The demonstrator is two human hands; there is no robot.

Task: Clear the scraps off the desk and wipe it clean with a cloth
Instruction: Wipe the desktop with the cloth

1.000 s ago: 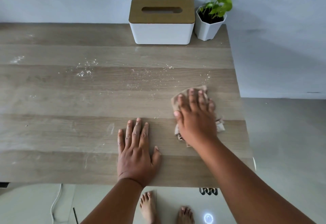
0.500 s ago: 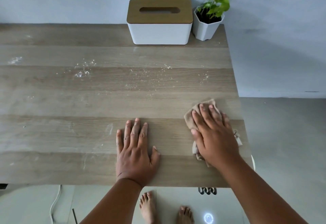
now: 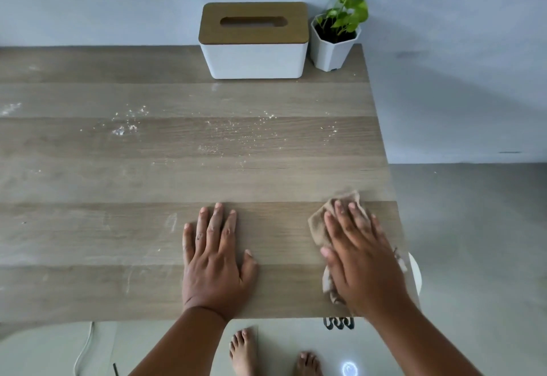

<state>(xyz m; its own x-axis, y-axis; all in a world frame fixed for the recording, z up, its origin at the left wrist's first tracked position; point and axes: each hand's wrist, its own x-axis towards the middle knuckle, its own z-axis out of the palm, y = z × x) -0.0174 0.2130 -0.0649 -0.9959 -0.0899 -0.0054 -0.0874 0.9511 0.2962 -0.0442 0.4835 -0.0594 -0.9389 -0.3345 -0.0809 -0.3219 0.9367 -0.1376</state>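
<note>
A beige cloth (image 3: 318, 227) lies flat on the wooden desk (image 3: 118, 183) near its right front corner. My right hand (image 3: 361, 257) presses it down with straight fingers and covers most of it. My left hand (image 3: 216, 257) rests flat on the desk near the front edge, fingers spread, holding nothing. White crumbs and dust (image 3: 236, 138) are scattered across the middle band of the desk, and a denser patch of crumbs (image 3: 121, 129) lies further left. Faint white smears (image 3: 171, 221) mark the wood left of my left hand.
A white tissue box with a wooden lid (image 3: 254, 41) and a small potted plant (image 3: 337, 38) stand at the back right against the wall. The desk's right edge is just beyond the cloth. Bare feet (image 3: 245, 352) and a white cable (image 3: 84, 349) are on the floor below.
My right hand has slid the cloth toward me and to the right, from the desk's middle right to its front right corner. My left hand has stayed put.
</note>
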